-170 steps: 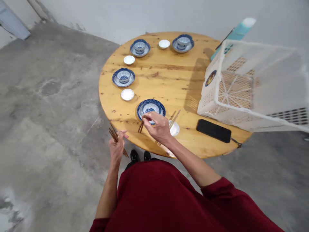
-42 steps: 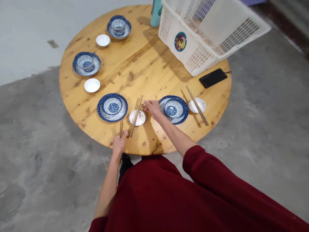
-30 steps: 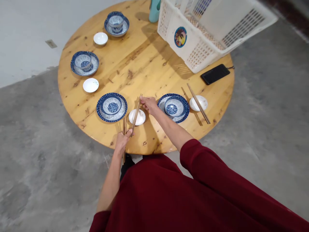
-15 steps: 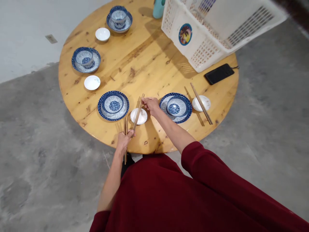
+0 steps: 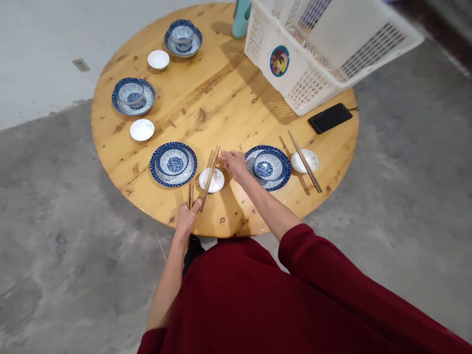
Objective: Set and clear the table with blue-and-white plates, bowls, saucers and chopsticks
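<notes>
My left hand (image 5: 186, 217) is closed around a bundle of wooden chopsticks (image 5: 191, 192), near the table's front edge. A pair of chopsticks (image 5: 210, 178) rests slantwise across a small white dish (image 5: 218, 183); its lower end lies close to my left thumb. Just right of that pair's upper end is my right hand (image 5: 236, 164), fingers apart and nothing visible in them. My right wrist passes over the left rim of a blue-patterned plate (image 5: 283, 172) with a bowl (image 5: 271, 164) on it. Left of the small dish, another patterned plate (image 5: 157, 172) bears a bowl (image 5: 173, 162).
Another chopstick pair (image 5: 304, 161) lies across a white dish (image 5: 312, 160) at right. Behind it are a black phone (image 5: 331, 118), a white plastic basket (image 5: 298, 88) and a teal bottle (image 5: 241, 22). More plates, bowls and white dishes (image 5: 142, 130) line the round table's (image 5: 206, 113) left side.
My right fingers have let go of the upper end of the chopsticks on the small dish and drawn slightly right. My left thumb has moved slightly off their lower end. The view has shifted a little.
</notes>
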`<act>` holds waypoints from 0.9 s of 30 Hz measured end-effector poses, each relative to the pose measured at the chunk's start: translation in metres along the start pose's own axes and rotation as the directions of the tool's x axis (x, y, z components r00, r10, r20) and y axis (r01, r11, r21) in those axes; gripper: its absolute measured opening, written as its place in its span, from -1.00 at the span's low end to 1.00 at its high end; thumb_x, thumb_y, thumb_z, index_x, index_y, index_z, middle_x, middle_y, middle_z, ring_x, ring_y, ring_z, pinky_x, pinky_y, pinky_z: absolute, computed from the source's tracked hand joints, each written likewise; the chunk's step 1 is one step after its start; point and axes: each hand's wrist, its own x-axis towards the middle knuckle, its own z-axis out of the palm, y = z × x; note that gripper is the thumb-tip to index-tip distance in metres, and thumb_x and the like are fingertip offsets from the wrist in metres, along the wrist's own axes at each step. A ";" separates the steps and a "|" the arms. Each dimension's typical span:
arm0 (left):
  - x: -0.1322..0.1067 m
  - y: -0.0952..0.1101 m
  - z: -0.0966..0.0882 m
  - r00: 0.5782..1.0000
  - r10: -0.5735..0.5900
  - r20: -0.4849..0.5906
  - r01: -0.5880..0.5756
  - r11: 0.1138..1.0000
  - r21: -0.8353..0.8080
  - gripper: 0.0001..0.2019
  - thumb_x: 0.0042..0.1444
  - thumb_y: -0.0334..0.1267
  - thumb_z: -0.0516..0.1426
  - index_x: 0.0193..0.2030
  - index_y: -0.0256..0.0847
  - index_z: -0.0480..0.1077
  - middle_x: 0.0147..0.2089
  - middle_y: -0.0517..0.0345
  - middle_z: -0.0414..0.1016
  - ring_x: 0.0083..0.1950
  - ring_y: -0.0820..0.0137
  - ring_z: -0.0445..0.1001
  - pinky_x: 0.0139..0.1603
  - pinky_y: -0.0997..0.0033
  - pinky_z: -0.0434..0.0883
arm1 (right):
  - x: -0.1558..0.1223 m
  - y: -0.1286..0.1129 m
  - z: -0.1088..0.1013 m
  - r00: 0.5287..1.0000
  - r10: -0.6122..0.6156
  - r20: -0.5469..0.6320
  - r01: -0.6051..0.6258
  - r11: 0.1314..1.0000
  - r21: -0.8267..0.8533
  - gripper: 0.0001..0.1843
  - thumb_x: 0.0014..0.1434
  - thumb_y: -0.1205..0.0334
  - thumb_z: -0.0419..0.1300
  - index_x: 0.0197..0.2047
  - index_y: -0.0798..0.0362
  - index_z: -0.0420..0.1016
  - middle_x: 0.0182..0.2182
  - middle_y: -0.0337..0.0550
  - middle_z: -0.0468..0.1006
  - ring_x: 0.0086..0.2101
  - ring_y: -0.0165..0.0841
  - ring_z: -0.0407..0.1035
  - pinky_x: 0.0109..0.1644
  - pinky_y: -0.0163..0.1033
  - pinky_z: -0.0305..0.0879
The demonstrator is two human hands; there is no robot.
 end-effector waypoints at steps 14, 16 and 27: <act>-0.059 0.057 -0.024 0.990 0.108 0.093 -0.061 0.912 -0.405 -0.57 0.10 0.02 0.24 -0.10 -0.35 0.54 -0.48 0.21 0.42 -0.65 0.68 -0.07 -0.61 0.51 -0.17 | -0.136 -0.018 -0.024 0.735 -0.413 0.538 0.527 0.847 -0.068 -0.77 0.21 0.12 0.19 -0.29 0.07 0.60 -0.46 -0.21 0.55 -0.52 -0.44 0.32 -0.44 -0.31 0.22; -0.065 0.060 -0.019 0.981 0.110 0.160 -0.028 0.896 -0.444 -0.59 0.09 0.02 0.25 -0.14 -0.35 0.52 -0.47 0.23 0.41 -0.67 0.71 -0.09 -0.61 0.51 -0.19 | -0.144 -0.024 -0.017 0.654 -0.476 0.588 0.591 0.806 -0.006 -0.78 0.22 0.14 0.19 -0.24 0.06 0.61 -0.41 -0.18 0.56 -0.41 -0.38 0.41 -0.34 -0.28 0.31; -0.077 0.067 0.014 0.948 0.126 0.291 0.043 0.857 -0.513 -0.75 -0.05 -0.15 0.24 -0.40 -0.28 0.32 -0.48 0.21 0.44 -0.69 0.75 -0.07 -0.62 0.53 -0.18 | -0.146 -0.055 -0.014 0.447 -0.197 0.873 0.316 0.947 0.052 -0.70 0.24 -0.01 0.17 -0.29 0.07 0.49 -0.34 -0.22 0.47 -0.64 -0.52 0.31 -0.73 -0.40 0.26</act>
